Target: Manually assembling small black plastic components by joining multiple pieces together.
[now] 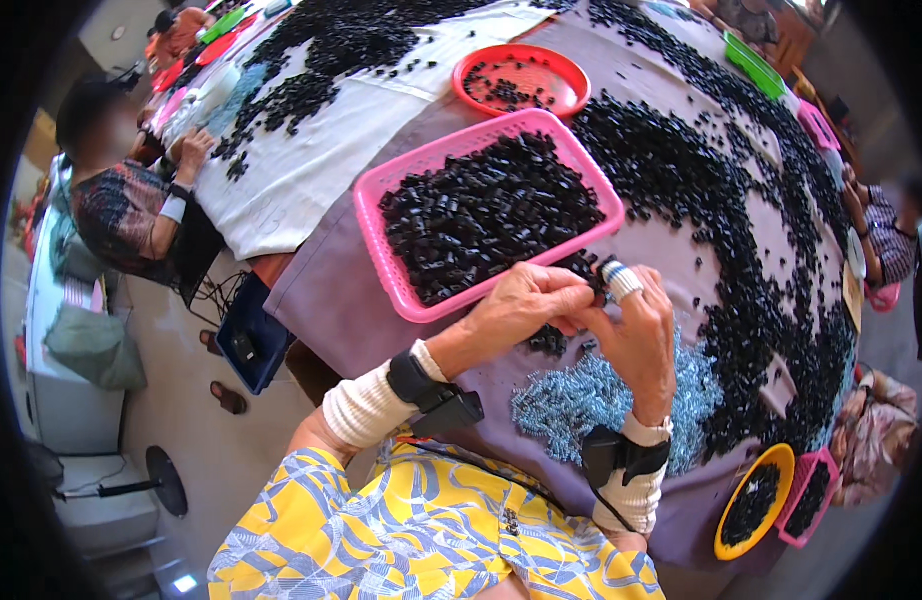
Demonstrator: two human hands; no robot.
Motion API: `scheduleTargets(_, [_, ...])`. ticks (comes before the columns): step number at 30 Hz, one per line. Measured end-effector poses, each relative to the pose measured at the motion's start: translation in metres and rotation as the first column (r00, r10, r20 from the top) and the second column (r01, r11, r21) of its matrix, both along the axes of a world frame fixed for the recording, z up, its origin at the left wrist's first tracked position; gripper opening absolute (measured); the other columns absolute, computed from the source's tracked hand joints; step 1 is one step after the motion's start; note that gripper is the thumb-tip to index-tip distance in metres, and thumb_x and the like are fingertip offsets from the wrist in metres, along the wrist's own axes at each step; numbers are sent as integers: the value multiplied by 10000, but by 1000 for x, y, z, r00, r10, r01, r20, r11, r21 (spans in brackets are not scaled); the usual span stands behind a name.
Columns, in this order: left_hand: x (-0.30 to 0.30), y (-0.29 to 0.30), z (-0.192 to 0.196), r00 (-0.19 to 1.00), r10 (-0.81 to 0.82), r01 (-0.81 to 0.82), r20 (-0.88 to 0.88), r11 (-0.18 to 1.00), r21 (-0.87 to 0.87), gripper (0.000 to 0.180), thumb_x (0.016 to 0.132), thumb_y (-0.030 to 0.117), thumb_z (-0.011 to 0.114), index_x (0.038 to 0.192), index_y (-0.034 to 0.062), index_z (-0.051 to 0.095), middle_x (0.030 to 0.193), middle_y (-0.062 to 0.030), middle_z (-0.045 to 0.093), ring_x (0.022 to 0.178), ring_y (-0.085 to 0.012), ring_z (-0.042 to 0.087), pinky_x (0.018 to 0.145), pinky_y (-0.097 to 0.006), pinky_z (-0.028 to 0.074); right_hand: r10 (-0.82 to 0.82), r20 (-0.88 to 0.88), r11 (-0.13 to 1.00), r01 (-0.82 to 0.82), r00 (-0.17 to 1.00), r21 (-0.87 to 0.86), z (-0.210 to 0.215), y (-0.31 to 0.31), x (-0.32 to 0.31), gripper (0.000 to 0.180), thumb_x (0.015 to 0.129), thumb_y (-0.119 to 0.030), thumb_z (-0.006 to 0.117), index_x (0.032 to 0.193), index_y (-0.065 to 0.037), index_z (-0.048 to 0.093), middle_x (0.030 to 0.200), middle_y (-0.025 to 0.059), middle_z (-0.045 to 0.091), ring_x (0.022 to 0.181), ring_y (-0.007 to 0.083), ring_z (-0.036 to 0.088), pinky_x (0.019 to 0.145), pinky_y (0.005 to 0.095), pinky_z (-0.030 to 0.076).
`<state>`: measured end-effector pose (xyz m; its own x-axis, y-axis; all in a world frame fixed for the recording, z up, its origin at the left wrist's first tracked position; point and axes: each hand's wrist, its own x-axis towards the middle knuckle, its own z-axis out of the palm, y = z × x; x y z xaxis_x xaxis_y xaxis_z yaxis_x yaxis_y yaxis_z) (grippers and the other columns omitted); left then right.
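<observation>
My left hand (526,308) and my right hand (641,350) meet in front of the pink basket (399,285), fingertips pinched together. Whatever small piece they hold is hidden by the fingers. A white and blue striped finger wrap (621,282) covers a finger of my right hand. The basket is filled with small black pieces (486,215). A few loose black pieces (548,342) lie just beneath my hands. Under my right hand and wrist spreads a pile of tiny shiny light-blue pieces (561,405).
A round red tray (526,58) with some black pieces stands beyond the basket. Black pieces (671,170) cover much of the table's right side. A yellow round tray (779,462) and another pink basket (829,478) sit at the right edge. Other people work around the table.
</observation>
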<state>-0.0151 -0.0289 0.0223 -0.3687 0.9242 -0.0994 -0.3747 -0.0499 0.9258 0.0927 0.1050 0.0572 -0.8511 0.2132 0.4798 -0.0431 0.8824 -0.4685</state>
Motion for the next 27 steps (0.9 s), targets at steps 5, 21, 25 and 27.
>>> scheduleTargets(5, [7, 0, -5, 999, 19, -18, 51, 1000, -19, 274, 939, 264, 562, 1026, 15, 637, 921, -20, 646, 779, -69, 611, 711, -218, 513, 6, 1, 1000, -6, 1000, -20, -9, 1, 3, 336, 635, -118, 734, 905, 33, 602, 819, 152, 602, 821, 349, 565, 731, 407, 460])
scheduleTargets(21, [17, 8, 0, 999, -32, 32, 11, 999, 14, 277, 927, 243, 562, 1047, 4, 635, 896, -18, 644, 756, -72, 606, 693, -208, 506, 70, -121, 998, -70, 990, 4, -15, 7, 9, 250, 627, -58, 702, 828, 24, 578, 763, 128, 586, 724, 321, 553, 669, 386, 447])
scheduleTargets(25, [14, 8, 1, 997, -56, 55, 59, 998, 24, 292, 911, 221, 584, 1113, 12, 613, 938, -25, 649, 778, -73, 614, 721, -217, 510, 36, -118, 999, -38, 992, -20, -15, 7, 8, 265, 625, -49, 697, 850, 27, 580, 768, 129, 587, 729, 320, 555, 669, 385, 451])
scheduleTargets(27, [14, 6, 2, 995, -28, 28, 91, 1000, 2, 315, 899, 209, 602, 1150, 18, 603, 958, -24, 654, 792, -74, 619, 728, -220, 508, -19, -92, 1000, 17, 996, -22, -18, 9, 9, 299, 618, -48, 704, 886, 24, 593, 794, 129, 600, 752, 319, 570, 686, 383, 460])
